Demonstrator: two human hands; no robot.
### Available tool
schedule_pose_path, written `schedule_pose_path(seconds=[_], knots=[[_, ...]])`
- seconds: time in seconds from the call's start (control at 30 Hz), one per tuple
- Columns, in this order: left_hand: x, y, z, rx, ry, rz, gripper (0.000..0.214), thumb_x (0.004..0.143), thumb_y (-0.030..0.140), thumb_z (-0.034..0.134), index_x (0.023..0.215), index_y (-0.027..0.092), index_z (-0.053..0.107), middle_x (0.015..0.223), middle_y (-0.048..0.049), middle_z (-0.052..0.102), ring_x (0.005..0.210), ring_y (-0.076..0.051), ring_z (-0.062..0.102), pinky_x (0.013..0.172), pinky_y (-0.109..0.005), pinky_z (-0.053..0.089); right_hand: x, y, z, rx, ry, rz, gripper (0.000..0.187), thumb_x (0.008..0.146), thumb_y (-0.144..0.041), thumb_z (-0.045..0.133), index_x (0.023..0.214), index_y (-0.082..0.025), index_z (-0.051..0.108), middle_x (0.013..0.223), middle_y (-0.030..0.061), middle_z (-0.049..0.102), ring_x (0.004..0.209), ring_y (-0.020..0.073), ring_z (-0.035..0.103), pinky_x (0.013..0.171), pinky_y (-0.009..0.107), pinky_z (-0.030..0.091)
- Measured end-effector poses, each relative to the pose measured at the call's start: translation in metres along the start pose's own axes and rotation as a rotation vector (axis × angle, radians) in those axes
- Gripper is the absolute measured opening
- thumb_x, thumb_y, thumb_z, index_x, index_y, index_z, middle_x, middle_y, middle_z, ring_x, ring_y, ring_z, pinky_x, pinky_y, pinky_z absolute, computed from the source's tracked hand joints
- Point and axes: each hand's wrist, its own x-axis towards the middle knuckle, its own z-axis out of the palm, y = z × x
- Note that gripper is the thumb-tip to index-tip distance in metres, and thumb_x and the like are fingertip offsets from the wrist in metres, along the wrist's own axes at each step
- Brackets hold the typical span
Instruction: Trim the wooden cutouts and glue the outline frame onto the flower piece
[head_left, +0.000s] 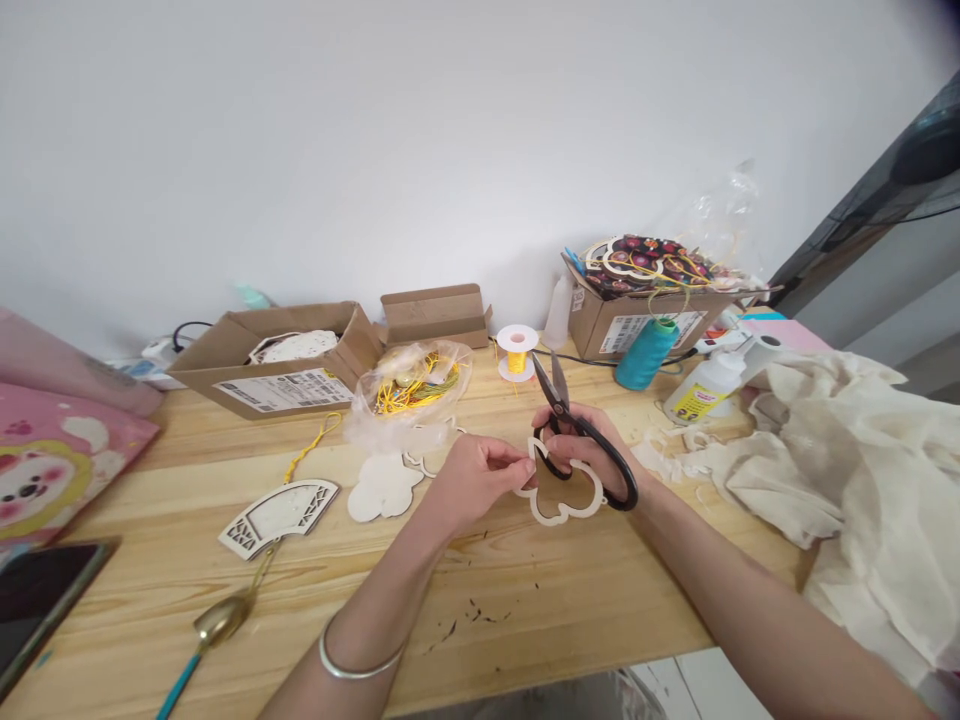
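Note:
My left hand [480,475] is closed, pinching the left edge of a pale wooden cloud-shaped frame [570,500] held just above the wooden table [487,590]. My right hand [592,445] is wrapped round the black handles of a pair of scissors [581,430], whose blades point up and away over the frame. A silver bangle [356,660] circles my left wrist.
Wooden cut-outs lie left of my hands: a fan shape [281,515] with a yellow cord, and a solid cloud piece [382,487]. Cardboard boxes [277,365], a bag of yellow cords [412,385], thread spools [517,350], a glue bottle [705,390] and cream cloth [847,470] surround them.

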Motion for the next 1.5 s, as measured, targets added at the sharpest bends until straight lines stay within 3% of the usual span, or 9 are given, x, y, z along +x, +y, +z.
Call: schedule_pose_path(seconds=[0.4, 0.63, 0.8, 0.93, 1.2, 1.4, 1.5], knots=[[0.000, -0.003, 0.007, 0.062, 0.140, 0.040, 0.018, 0.068, 0.024, 0.053, 0.059, 0.017, 0.066, 0.060, -0.0019, 0.067, 0.064, -0.018, 0.061, 0.056, -0.023, 0.044, 0.000, -0.002, 0.003, 0.027, 0.036, -0.027, 0.020, 0.061, -0.017, 0.057, 0.081, -0.017, 0.054, 0.050, -0.0084, 0.044, 0.039, 0.0057, 0.039, 0.038, 0.021, 0.030], [-0.003, 0.002, -0.003, 0.016, -0.015, 0.124, 0.024, 0.076, 0.033, 0.050, 0.081, 0.020, 0.070, 0.076, -0.0002, 0.070, 0.076, -0.019, 0.063, 0.068, -0.025, 0.046, -0.002, -0.007, 0.001, 0.009, 0.076, -0.035, 0.020, 0.062, -0.019, 0.058, 0.081, -0.017, 0.053, 0.052, -0.0079, 0.045, 0.039, 0.0059, 0.040, 0.039, 0.021, 0.033], [-0.004, 0.001, -0.005, 0.273, 0.056, 0.278, 0.023, 0.076, 0.031, 0.051, 0.071, 0.020, 0.070, 0.065, 0.0020, 0.067, 0.063, -0.016, 0.060, 0.066, -0.025, 0.045, -0.002, -0.007, 0.003, -0.091, 0.127, -0.021, 0.020, 0.060, -0.020, 0.059, 0.080, -0.016, 0.055, 0.053, -0.0081, 0.043, 0.041, 0.0053, 0.039, 0.040, 0.020, 0.032], [-0.001, -0.001, -0.002, 0.573, 0.093, 0.398, 0.025, 0.080, 0.024, 0.046, 0.071, 0.022, 0.068, 0.064, 0.0005, 0.067, 0.059, -0.014, 0.059, 0.077, -0.029, 0.044, -0.001, -0.006, 0.005, -0.175, 0.152, -0.045, 0.018, 0.060, -0.017, 0.057, 0.078, -0.016, 0.056, 0.054, -0.0079, 0.042, 0.042, 0.0040, 0.037, 0.041, 0.019, 0.030], [-0.002, -0.001, -0.001, 1.036, 0.126, 0.570, 0.031, 0.080, 0.016, 0.040, 0.059, 0.019, 0.062, 0.052, 0.0006, 0.063, 0.048, -0.011, 0.055, 0.087, -0.034, 0.041, -0.002, -0.003, 0.007, -0.242, 0.098, -0.061, 0.020, 0.061, -0.014, 0.051, 0.080, -0.015, 0.054, 0.052, -0.0078, 0.042, 0.044, 0.0041, 0.034, 0.042, 0.018, 0.028], [-0.003, -0.001, 0.005, 1.136, 0.211, 0.651, 0.027, 0.074, 0.013, 0.043, 0.053, 0.020, 0.059, 0.046, 0.0022, 0.060, 0.044, -0.010, 0.051, 0.092, -0.037, 0.036, -0.004, -0.007, 0.011, -0.277, 0.087, -0.058, 0.020, 0.058, -0.012, 0.051, 0.077, -0.015, 0.055, 0.052, -0.0079, 0.040, 0.046, 0.0041, 0.034, 0.044, 0.018, 0.029], [-0.003, 0.000, 0.003, 0.973, 0.297, 0.543, 0.024, 0.072, 0.015, 0.045, 0.053, 0.020, 0.059, 0.048, 0.0030, 0.061, 0.046, -0.010, 0.052, 0.093, -0.037, 0.034, -0.005, -0.008, 0.011, -0.217, 0.075, -0.069, 0.019, 0.060, -0.013, 0.053, 0.078, -0.015, 0.055, 0.053, -0.0073, 0.042, 0.045, 0.0044, 0.036, 0.043, 0.019, 0.029]])
